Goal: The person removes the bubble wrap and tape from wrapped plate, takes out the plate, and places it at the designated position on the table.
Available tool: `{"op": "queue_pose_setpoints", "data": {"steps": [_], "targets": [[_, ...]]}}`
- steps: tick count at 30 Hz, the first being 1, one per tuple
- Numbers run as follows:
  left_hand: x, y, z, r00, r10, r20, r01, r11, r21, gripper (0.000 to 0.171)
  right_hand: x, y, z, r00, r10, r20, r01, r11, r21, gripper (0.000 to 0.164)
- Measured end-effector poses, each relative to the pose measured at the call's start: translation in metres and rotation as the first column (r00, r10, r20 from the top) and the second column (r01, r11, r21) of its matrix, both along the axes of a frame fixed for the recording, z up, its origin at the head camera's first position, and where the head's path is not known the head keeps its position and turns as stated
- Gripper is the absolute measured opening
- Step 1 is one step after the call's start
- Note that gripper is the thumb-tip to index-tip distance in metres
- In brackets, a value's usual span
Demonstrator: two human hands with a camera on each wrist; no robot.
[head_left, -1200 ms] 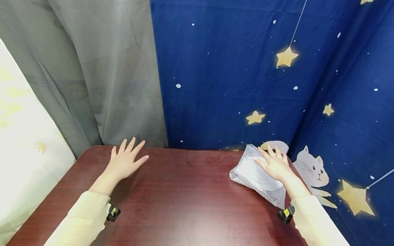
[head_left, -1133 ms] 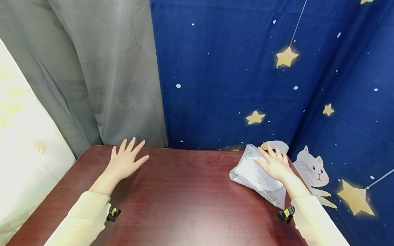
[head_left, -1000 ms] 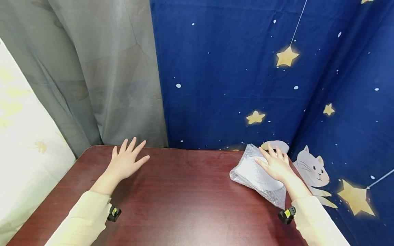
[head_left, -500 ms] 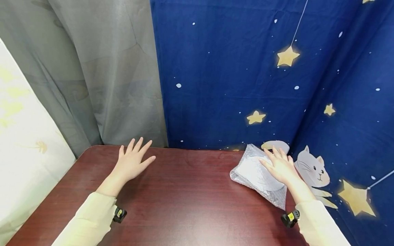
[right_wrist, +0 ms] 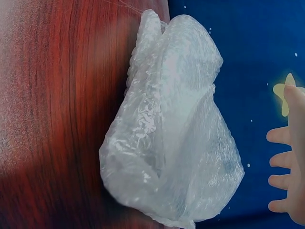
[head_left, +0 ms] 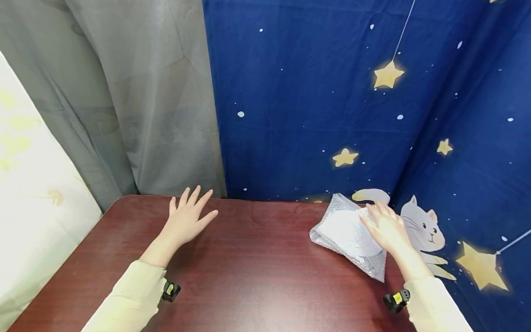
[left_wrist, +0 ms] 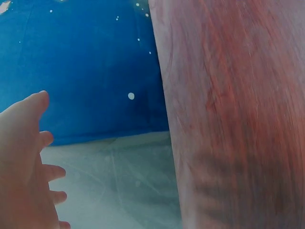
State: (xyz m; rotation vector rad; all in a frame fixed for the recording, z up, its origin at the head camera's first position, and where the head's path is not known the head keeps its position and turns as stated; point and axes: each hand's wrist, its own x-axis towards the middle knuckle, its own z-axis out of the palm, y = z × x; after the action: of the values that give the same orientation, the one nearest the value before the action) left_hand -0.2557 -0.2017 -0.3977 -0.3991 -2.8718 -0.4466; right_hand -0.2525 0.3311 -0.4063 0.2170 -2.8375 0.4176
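Note:
A white round object wrapped in clear bubble wrap (head_left: 346,233) lies at the back right of the dark red table (head_left: 249,272). In the head view my right hand (head_left: 388,231) overlaps the right side of that bundle, fingers stretched out. The right wrist view shows the bubble wrap (right_wrist: 167,129) puffed and creased, with the right hand (right_wrist: 296,152) apart from it and holding nothing. Over the back left of the table my left hand (head_left: 186,222) is spread, with nothing in it. In the left wrist view, a shadow falls on the tabletop beside the left hand (left_wrist: 24,167).
Behind the table's back edge hang a grey curtain (head_left: 166,120) and a blue curtain (head_left: 290,101) printed with stars and a cat. A white curtain (head_left: 33,184) borders the left side. Each sleeve carries a small black wrist camera, such as the left one (head_left: 170,291).
My left hand has drifted to the right above the table. My right hand has also shifted right and slightly nearer, uncovering more of the bubble-wrapped object, which has stayed in place.

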Motion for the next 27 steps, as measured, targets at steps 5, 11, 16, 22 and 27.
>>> {"op": "queue_pose_setpoints", "data": {"steps": [5,11,16,22,27], "targets": [[0.001,0.007,-0.003,1.0,-0.007,-0.015,0.008,1.0,0.027,0.071,0.004,0.004,-0.002,0.999,-0.02,-0.033,0.019,1.0,-0.023,0.063],[0.001,0.016,-0.008,1.0,-0.014,-0.027,0.016,0.998,0.06,0.069,0.011,0.009,-0.008,0.998,-0.058,-0.034,0.056,0.997,-0.048,0.061],[0.004,0.023,-0.01,0.999,-0.02,-0.044,0.024,0.995,0.093,0.064,0.017,0.015,-0.012,0.995,-0.096,-0.023,0.094,0.993,-0.071,0.062],[0.008,0.03,-0.012,0.999,-0.029,-0.046,0.035,0.992,0.125,0.063,0.024,0.02,-0.018,0.993,-0.109,-0.039,0.105,0.99,-0.089,0.063],[0.01,0.039,-0.016,0.998,-0.029,-0.061,0.038,0.988,0.152,0.061,0.029,0.023,-0.021,0.992,-0.116,-0.05,0.109,0.987,-0.122,0.061]]}}
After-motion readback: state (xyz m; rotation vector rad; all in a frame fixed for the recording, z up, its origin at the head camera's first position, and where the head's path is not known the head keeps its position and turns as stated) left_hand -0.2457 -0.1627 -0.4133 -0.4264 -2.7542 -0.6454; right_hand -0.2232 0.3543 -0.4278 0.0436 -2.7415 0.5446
